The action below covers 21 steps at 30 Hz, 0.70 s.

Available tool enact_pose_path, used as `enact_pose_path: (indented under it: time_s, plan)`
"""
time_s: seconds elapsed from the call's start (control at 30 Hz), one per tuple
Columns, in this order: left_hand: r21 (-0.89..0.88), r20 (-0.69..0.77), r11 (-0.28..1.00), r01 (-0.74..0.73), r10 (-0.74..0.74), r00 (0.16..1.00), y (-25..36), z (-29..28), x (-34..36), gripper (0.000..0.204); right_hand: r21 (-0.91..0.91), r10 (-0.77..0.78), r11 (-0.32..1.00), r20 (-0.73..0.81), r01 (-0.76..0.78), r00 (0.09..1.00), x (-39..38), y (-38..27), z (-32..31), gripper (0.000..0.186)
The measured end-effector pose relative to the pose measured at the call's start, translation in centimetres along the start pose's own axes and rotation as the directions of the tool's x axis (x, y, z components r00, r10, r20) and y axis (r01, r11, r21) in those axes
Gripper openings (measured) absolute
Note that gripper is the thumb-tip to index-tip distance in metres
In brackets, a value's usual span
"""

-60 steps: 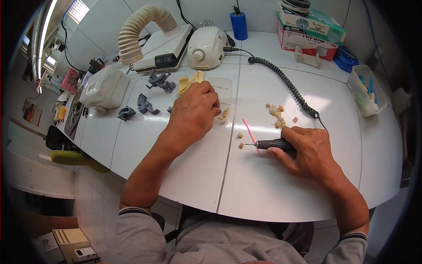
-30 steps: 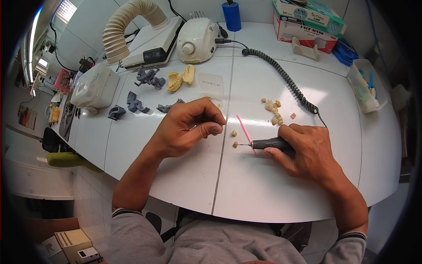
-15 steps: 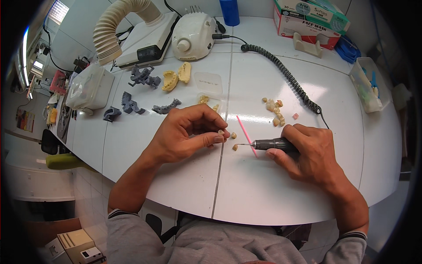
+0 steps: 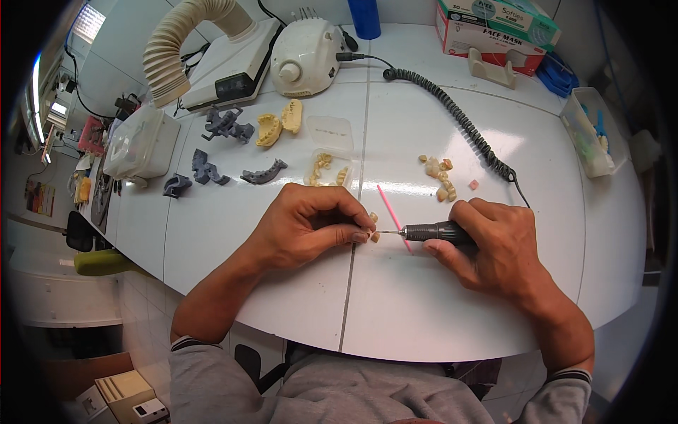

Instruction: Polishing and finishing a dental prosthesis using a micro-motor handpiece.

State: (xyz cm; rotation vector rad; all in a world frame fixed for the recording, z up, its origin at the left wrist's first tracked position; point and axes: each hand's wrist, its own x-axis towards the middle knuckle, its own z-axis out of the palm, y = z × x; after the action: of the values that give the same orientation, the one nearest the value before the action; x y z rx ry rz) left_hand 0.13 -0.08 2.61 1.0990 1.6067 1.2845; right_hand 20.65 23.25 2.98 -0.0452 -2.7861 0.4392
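Left hand: we see the left hand (image 4: 300, 227) pinching a small pale tooth (image 4: 370, 234) between thumb and fingertips, over the middle of the worktop (image 4: 438, 311).
Pinched tooth: it sits at the very ends of those fingers, mostly hidden by them; we cannot tell whether the drill touches it.
Right hand: we find the right hand (image 4: 494, 244) wrapped around the black drill (image 4: 432, 232), whose thin bit (image 4: 390, 232) points at the pinched tooth.
Loose teeth: we count two (image 4: 375, 239) just beside the left fingertips.
Pink stick: (image 4: 386, 205) it lies aslant, passing beneath the drill.
Tooth pile: (image 4: 445, 185) between the stick and the worktop's right edge.
White machine: (image 4: 306, 65) near the back edge, with a curly cord (image 4: 459, 113).
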Motion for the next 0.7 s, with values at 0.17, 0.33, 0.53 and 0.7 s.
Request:
enact_pose_path:
  time_s: [0.17, 0.33, 0.53, 0.7]
  plan:
    - [0.024, 0.015, 0.999, -0.035, 0.035, 0.999, 0.04, 0.14, 0.12, 0.014, -0.018, -0.008, 1.000, -0.003, 0.008, 1.000, -0.06, -0.19, 0.13, 0.051]
    - [-0.058, -0.026, 0.997, 0.057, -0.059, 0.998, 0.41, 0.45, 0.15, 0.014, -0.052, -0.035, 0.998, -0.031, 0.034, 0.999, -0.10, -0.25, 0.16, 0.052]
    - [0.004, -0.016, 1.000, 0.019, -0.019, 1.000, -0.12, 0.48, 0.07, 0.015, -0.057, -0.032, 0.998, -0.016, 0.031, 0.999, -0.12, -0.36, 0.12, 0.051]
    - [0.034, -0.023, 0.999, 0.026, -0.025, 0.999, 0.09, 0.74, 0.15, 0.015, -0.076, -0.038, 0.996, -0.019, 0.037, 0.999, -0.15, -0.37, 0.16, 0.050]
